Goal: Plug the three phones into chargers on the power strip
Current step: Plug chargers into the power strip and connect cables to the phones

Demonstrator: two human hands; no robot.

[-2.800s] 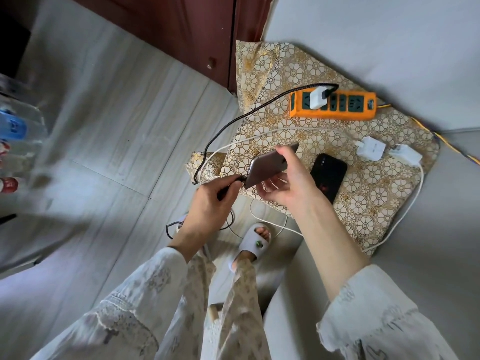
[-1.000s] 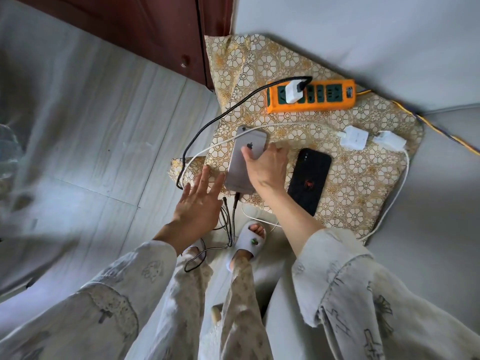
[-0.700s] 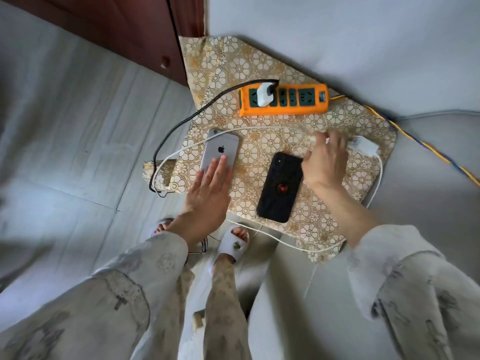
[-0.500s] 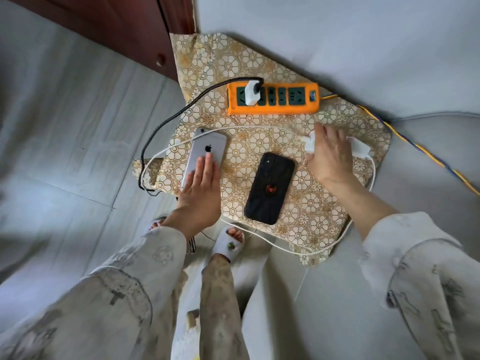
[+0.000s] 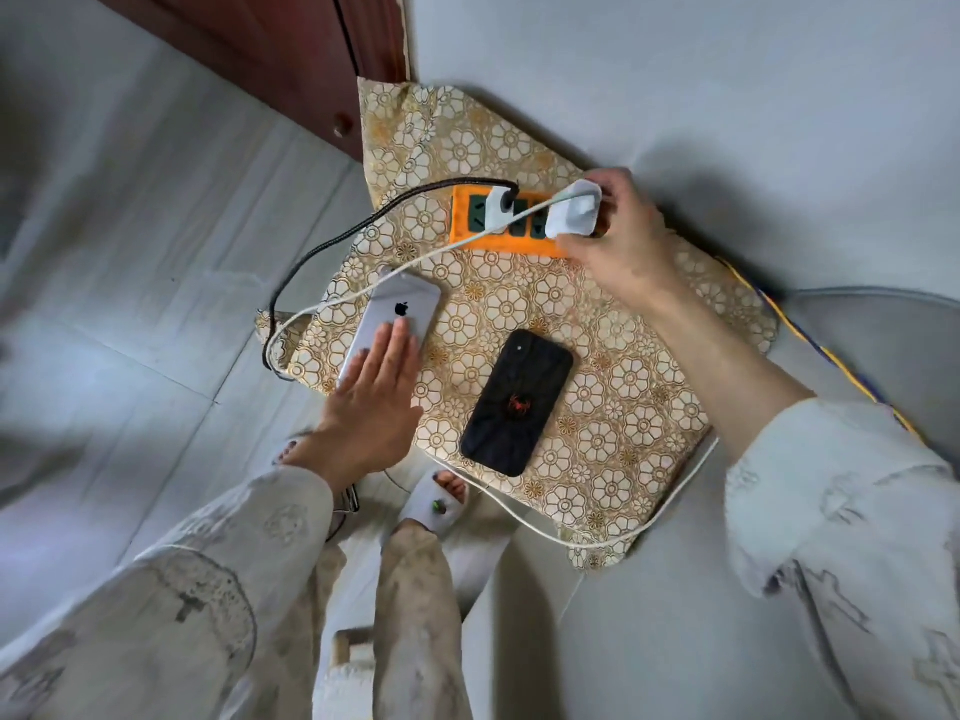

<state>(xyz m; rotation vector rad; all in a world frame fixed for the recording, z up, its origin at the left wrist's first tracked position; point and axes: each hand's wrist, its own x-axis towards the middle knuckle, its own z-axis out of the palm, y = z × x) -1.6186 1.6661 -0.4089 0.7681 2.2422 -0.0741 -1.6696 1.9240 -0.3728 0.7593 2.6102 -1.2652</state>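
An orange power strip (image 5: 498, 241) lies at the back of a gold flowered cushion (image 5: 613, 407). One white charger (image 5: 500, 206) with a black braided cable sits in its left end. My right hand (image 5: 618, 236) grips a second white charger (image 5: 574, 215) over the strip's right part; its white cable runs left. A silver phone (image 5: 400, 309) lies face down on the cushion's left side, with my left hand (image 5: 371, 402) resting flat on its near end. A black phone (image 5: 517, 402) lies face down in the middle. A third phone is not visible.
The cushion lies on a grey bed or sofa (image 5: 727, 96), overhanging its edge. A white cable (image 5: 613, 540) loops round the cushion's near right corner. A dark wooden cabinet (image 5: 291, 49) stands at the back left. My slippered feet (image 5: 436, 504) stand on the pale floor below.
The silver phone was set down on the cushion with a cable in it. My right hand picked a white charger off the cushion and carried it up to the power strip.
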